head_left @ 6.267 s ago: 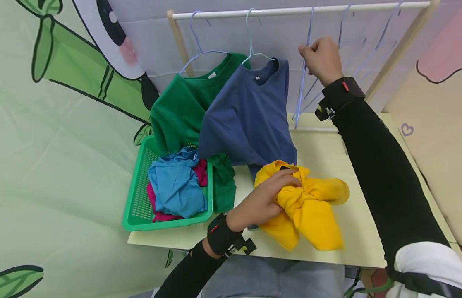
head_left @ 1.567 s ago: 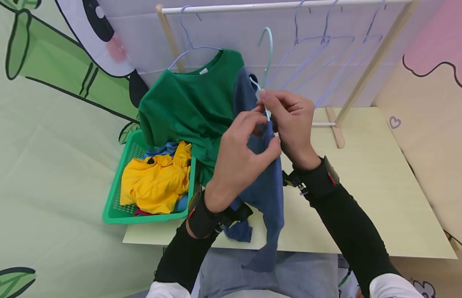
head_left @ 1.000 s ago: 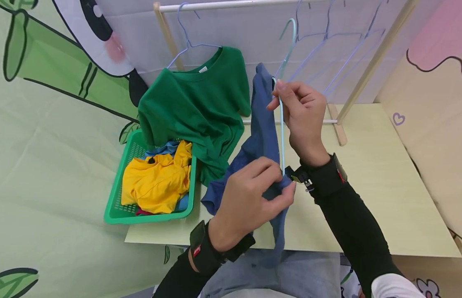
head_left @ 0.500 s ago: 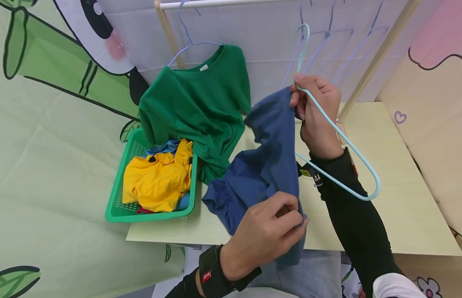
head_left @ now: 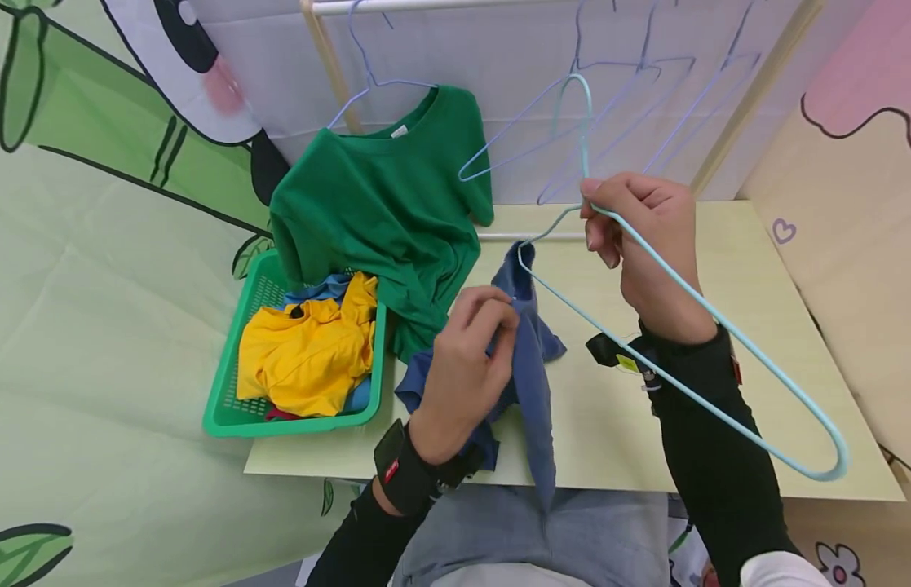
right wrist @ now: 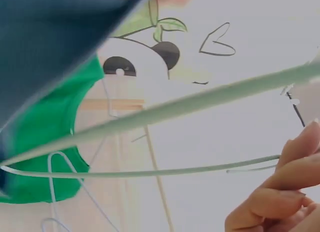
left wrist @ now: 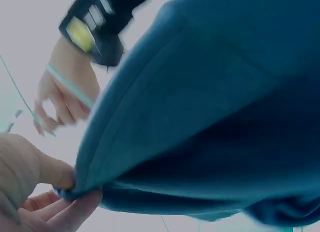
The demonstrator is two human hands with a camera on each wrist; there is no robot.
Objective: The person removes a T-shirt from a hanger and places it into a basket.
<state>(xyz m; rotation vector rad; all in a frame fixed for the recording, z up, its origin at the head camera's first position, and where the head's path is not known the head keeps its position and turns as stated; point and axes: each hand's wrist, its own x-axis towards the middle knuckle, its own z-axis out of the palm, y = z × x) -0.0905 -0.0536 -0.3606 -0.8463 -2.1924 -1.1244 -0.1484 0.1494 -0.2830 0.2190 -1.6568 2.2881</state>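
Note:
My right hand [head_left: 649,244] pinches a pale teal clothes hanger [head_left: 727,322] just below its hook, with one bare arm stretching out to the right. The hanger's left end meets the top of a dark blue T-shirt [head_left: 532,359]; whether it still sits inside the cloth I cannot tell. With thumb and fingers, my left hand [head_left: 466,367] grips the shirt's edge, as the left wrist view shows at the pinched fabric [left wrist: 150,112]. The shirt hangs in a narrow fold over the table's front. In the right wrist view, the hanger's bars [right wrist: 150,110] cross close to the camera.
A green T-shirt [head_left: 396,179] hangs from a lilac hanger on the rack's white rail [head_left: 426,5]. More lilac hangers [head_left: 639,73] hang to the right. At left, a green basket [head_left: 223,383] holds a yellow garment [head_left: 308,355] over blue and magenta ones. Below lies the pale table [head_left: 756,367].
The yellow garment has gone into the basket, and the teal hanger has come off the rail. Its right arm has slid out of the blue shirt, which my left hand has drawn leftward.

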